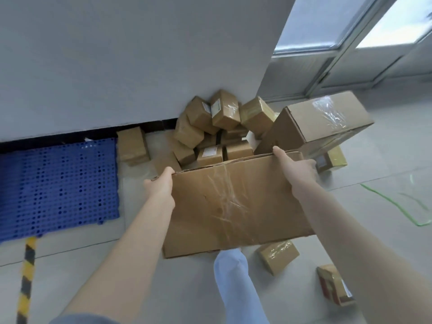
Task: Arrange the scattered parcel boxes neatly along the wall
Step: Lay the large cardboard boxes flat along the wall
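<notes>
A large flat cardboard box (233, 204) with clear tape across its top is held above the floor in front of me. My left hand (161, 185) grips its left far corner, and my right hand (294, 167) grips its right far edge. Behind it, a heap of several small brown parcel boxes (217, 122) is piled against the grey wall (117, 54). To the right of the heap another large box (320, 122) leans tilted. One small box (132, 146) stands alone at the wall's foot.
A blue perforated plastic pallet (58, 183) lies on the floor at left, with a yellow-black striped post (27, 277) below it. Two small boxes (278, 254) (334, 284) lie near my leg (236, 284). A green strap (397, 206) trails at right. Windows (350, 26) stand beyond.
</notes>
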Tool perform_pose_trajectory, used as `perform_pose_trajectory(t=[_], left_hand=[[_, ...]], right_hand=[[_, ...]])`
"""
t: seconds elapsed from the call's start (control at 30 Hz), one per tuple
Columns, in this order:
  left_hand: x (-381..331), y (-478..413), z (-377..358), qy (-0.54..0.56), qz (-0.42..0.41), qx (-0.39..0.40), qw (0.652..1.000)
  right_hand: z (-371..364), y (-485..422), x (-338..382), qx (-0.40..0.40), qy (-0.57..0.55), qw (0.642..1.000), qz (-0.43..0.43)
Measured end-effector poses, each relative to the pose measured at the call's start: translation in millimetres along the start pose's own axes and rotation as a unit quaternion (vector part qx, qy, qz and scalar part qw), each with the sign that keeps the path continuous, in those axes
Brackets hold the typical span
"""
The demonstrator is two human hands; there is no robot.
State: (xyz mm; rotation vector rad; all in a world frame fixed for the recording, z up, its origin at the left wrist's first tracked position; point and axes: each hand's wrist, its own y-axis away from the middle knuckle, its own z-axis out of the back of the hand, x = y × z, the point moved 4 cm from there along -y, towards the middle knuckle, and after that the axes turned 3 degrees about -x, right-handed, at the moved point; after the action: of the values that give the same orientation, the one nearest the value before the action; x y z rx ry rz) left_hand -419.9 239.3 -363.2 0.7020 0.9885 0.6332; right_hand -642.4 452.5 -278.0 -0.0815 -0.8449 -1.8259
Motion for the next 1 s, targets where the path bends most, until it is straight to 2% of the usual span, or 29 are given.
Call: perform_pose_trajectory(t=[0.17, 0.33, 0.43, 0.57, 0.67, 0.8, 1.0], left_hand=[[8, 50, 163, -0.020, -0.029, -0.021, 0.999], [-7, 72, 343, 0.056, -0.082, -0.061, 0.993], [-18, 76, 441, 0.109, -0.106, -0.091, 0.984], [-25, 57, 542, 0.186, -0.141, -0.115, 0.966], [-36, 18, 602, 0.208, -0.156, -0.140, 0.955], [-45, -55, 663, 0.214, -0.151, -0.181, 0.948], [-95, -180, 730, 0.177, -0.143, -0.206, 0.952]], right_hand=[[16, 154, -2, 0.015, -0.056, 0.995, 0.078], [-1, 313, 27, 0.053, -0.083, 0.984, 0.152], [-26, 396, 47, 0.119, -0.099, 0.971, 0.182], [-87, 473, 81, 0.221, -0.113, 0.947, 0.206], [-143, 518, 114, 0.269, -0.118, 0.930, 0.220], [-242, 548, 143, 0.288, -0.110, 0.925, 0.223], [-385, 589, 180, 0.263, -0.101, 0.944, 0.170]])
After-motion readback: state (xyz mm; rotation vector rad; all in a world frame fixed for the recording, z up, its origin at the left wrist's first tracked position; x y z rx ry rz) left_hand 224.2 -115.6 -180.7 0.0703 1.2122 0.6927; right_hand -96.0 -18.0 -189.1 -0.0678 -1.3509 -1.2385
